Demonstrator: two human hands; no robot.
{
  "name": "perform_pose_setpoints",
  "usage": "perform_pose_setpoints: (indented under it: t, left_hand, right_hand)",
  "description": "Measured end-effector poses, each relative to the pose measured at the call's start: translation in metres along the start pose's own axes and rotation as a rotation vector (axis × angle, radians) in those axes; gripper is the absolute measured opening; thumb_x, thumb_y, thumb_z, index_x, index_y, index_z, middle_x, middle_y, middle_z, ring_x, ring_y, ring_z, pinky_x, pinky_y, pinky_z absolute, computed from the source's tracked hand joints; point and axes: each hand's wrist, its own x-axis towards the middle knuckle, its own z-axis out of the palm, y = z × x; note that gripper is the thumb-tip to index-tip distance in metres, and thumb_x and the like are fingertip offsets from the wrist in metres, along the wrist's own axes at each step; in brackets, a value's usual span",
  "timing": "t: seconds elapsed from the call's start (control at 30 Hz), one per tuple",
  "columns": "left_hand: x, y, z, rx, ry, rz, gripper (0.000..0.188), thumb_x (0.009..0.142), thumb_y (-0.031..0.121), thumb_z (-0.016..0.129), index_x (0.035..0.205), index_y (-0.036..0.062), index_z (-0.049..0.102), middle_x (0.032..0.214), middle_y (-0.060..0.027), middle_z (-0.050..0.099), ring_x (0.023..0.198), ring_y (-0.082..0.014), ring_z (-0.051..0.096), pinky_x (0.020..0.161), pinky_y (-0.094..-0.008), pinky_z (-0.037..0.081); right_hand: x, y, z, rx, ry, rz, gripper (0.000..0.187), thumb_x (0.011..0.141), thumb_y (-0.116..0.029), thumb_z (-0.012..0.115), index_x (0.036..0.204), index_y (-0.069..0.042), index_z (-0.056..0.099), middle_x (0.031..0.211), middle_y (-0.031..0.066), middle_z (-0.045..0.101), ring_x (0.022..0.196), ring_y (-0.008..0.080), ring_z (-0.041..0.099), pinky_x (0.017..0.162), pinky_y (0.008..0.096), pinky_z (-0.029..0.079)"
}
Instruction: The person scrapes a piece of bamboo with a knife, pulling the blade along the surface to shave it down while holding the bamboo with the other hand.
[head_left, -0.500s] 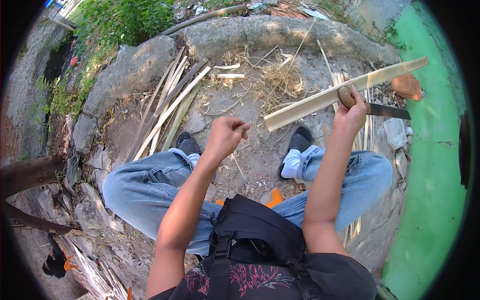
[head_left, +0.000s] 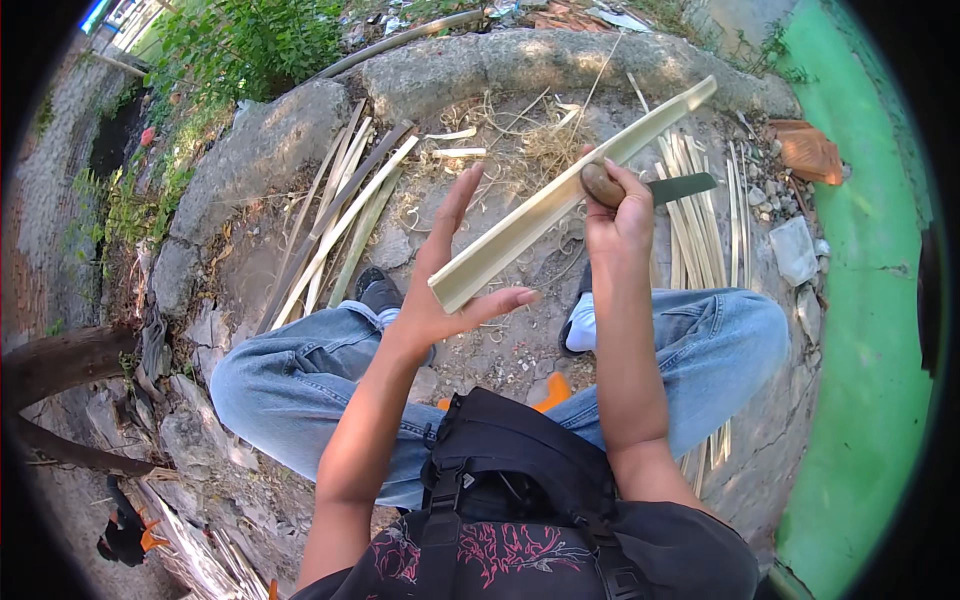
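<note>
A long, pale, trough-shaped piece of split bamboo [head_left: 530, 228] slants from the lower left to the upper right ahead of me. My right hand [head_left: 622, 215] grips it near its middle, and the same fist holds a knife [head_left: 685, 187]. The knife's rounded brown handle end pokes out by the bamboo, while its dark, broad blade points right. At the bamboo's near end, my left hand [head_left: 425, 315] is open, thumb and fingers spread to either side of that end. Whether the palm touches it I cannot tell.
Split strips [head_left: 340, 225] lie in a pile at left, and thinner strips [head_left: 690, 215] at right. Tangled shavings [head_left: 540, 140] sit before a curved concrete edge [head_left: 560, 60]. A green wall [head_left: 870, 300] stands at right, near an orange-brown block [head_left: 808, 152] and a white lump [head_left: 793, 250].
My right hand has brought the bamboo and knife left and nearer, tilting the bamboo more steeply. My left hand has opened from a loose curl and now surrounds the bamboo's near end.
</note>
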Motion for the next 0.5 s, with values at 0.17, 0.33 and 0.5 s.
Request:
perform_pose_setpoints:
  t: [0.17, 0.33, 0.5]
  left_hand:
    - [-0.014, 0.020, -0.014, -0.207, 0.509, 0.319, 0.025, 0.094, 0.025, 0.040, 0.100, 0.0017, 0.046, 0.102, -0.0212, 0.056, 0.099, -0.0336, 0.056, 0.092, -0.0465, 0.041]
    - [-0.009, 0.051, -0.088, -0.382, 1.013, 0.350, 0.032, 0.096, 0.036, 0.035, 0.080, 0.0102, 0.046, 0.060, 0.0012, 0.028, 0.053, -0.0108, 0.029, 0.053, -0.0271, 0.030]
    - [-0.021, 0.063, -0.128, -0.397, 1.172, 0.301, 0.031, 0.094, 0.037, 0.039, 0.075, 0.0127, 0.045, 0.059, 0.0023, 0.025, 0.053, -0.0093, 0.025, 0.049, -0.0246, 0.021]
  right_hand:
    - [-0.035, 0.052, 0.010, -0.102, -0.245, 0.469, 0.020, 0.083, -0.005, 0.056, 0.099, 0.008, 0.053, 0.096, 0.0182, 0.062, 0.087, 0.0259, 0.064, 0.077, 0.0312, 0.055]
    - [-0.060, 0.054, -0.027, -0.857, -0.510, 0.742, 0.014, 0.082, -0.010, 0.062, 0.084, 0.002, 0.056, 0.088, 0.0151, 0.064, 0.078, 0.0209, 0.064, 0.067, 0.0291, 0.053]
    - [-0.067, 0.033, -0.053, -1.769, -0.569, 0.261, 0.030, 0.071, -0.020, 0.073, 0.080, 0.004, 0.056, 0.073, 0.0186, 0.062, 0.066, 0.0304, 0.061, 0.064, 0.0363, 0.046]
